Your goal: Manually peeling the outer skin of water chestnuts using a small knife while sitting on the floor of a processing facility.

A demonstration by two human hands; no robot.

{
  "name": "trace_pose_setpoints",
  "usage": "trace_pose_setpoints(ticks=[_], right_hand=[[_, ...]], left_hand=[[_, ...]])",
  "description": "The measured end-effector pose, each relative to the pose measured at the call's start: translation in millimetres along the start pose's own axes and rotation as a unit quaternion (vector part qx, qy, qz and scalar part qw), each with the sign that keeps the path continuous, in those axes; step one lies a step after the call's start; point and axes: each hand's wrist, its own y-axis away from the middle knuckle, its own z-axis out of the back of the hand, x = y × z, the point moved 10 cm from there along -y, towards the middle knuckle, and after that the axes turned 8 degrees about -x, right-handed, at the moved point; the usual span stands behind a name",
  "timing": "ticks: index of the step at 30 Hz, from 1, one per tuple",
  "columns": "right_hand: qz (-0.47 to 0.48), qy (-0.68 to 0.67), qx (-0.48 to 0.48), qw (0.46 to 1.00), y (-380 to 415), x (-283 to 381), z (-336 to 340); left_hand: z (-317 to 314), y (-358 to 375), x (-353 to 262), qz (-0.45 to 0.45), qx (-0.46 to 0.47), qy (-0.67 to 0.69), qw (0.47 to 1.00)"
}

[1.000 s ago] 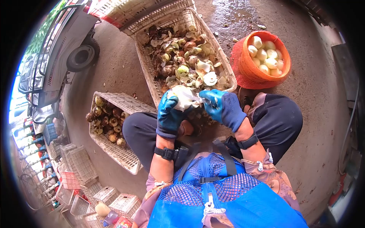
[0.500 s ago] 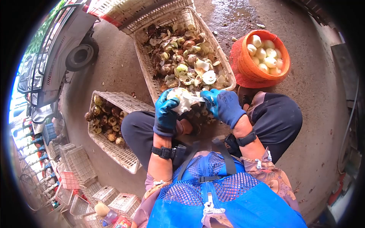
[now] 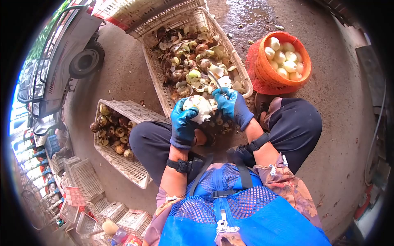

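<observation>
In the head view, my left hand, in a blue rubber-coated glove, is wrapped around a partly peeled onion. White flesh shows on its right side, with some ragged skin near the top. My gloved right hand grips a knife, its blade pointing up and to the left, over the peelings. The fingers of that hand are close against the onion's right side, and a pale strip shows between them. Both hands are above the near edge of a large crate holding onion skins and scraps.
Right of the crate stands an orange mesh basket of peeled onions. A tilted pale crate with unpeeled onions lies to the left. Beyond are a parked vehicle and stacked crates.
My right hand has moved slightly left and turned, so the knife blade now points upward away from the onion instead of lying across it. My left hand still holds the onion.
</observation>
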Motion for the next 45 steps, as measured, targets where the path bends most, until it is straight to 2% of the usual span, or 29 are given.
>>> trace_pose_setpoints(ticks=[3, 4, 7, 8, 10, 13, 16, 18, 24, 28, 31, 32, 34, 37, 39, 42, 45], right_hand=[[0.113, -0.009, 0.021, 0.993, 17.6, 38.1, -9.3], [0.219, 0.114, 0.025, 0.969, 28.9, 62.4, -14.3], [0.191, 0.272, 0.040, 0.942, 43.8, 76.3, -21.3], [0.234, 0.273, 0.023, 0.933, 42.6, 72.6, -21.1], [0.258, 0.325, 0.036, 0.909, 46.3, 77.7, -28.5], [0.262, 0.419, 0.054, 0.867, 47.8, 70.5, -33.3], [0.272, 0.477, 0.058, 0.834, 45.0, 58.7, -37.3], [0.268, 0.496, 0.061, 0.823, 46.3, 57.2, -38.9], [0.269, 0.470, 0.041, 0.840, 45.0, 56.6, -38.3], [0.237, 0.389, 0.004, 0.890, 29.0, 53.9, -25.7], [0.246, 0.295, -0.016, 0.923, 18.5, 59.2, -13.2], [0.258, 0.248, -0.024, 0.934, 21.1, 62.2, -11.7], [0.285, 0.202, -0.007, 0.937, 30.8, 76.2, -15.2], [0.321, 0.345, 0.039, 0.881, 47.6, 87.7, -30.7], [0.344, 0.398, 0.016, 0.850, 48.2, 82.2, -34.3], [0.364, 0.482, -0.010, 0.797, 53.6, 78.6, -42.8], [0.393, 0.528, -0.032, 0.752, 63.8, 80.7, -46.9]], left_hand=[[2.0, -2.8, -5.8, 0.001, -0.006, -0.042, 0.999], [2.4, -3.5, -6.7, -0.005, -0.016, -0.070, 0.997], [-0.8, -2.5, -8.9, -0.024, -0.012, -0.134, 0.991], [-1.4, -2.8, -9.1, -0.038, -0.011, -0.170, 0.985], [-4.8, -1.5, -13.6, -0.078, -0.011, -0.244, 0.967], [1.8, -3.0, -5.3, -0.063, -0.021, -0.239, 0.969], [2.1, -7.4, -1.0, -0.129, -0.025, -0.266, 0.955], [3.5, -9.0, 2.0, -0.141, -0.036, -0.266, 0.953], [-1.3, -5.8, -2.8, -0.118, -0.038, -0.259, 0.958], [-5.1, -0.9, -8.6, -0.171, -0.032, -0.296, 0.939], [-7.5, 0.6, -5.9, -0.190, -0.020, -0.269, 0.944], [1.9, -3.1, 2.7, -0.125, -0.041, -0.236, 0.963], [2.8, -4.0, -2.9, -0.104, -0.057, -0.218, 0.969], [7.3, -5.1, -6.0, -0.115, -0.058, -0.239, 0.962], [8.4, -6.0, -3.1, -0.118, -0.064, -0.292, 0.947], [9.5, -8.1, -4.1, -0.174, -0.065, -0.313, 0.931], [3.7, -5.7, -8.6, -0.186, -0.039, -0.316, 0.929]])
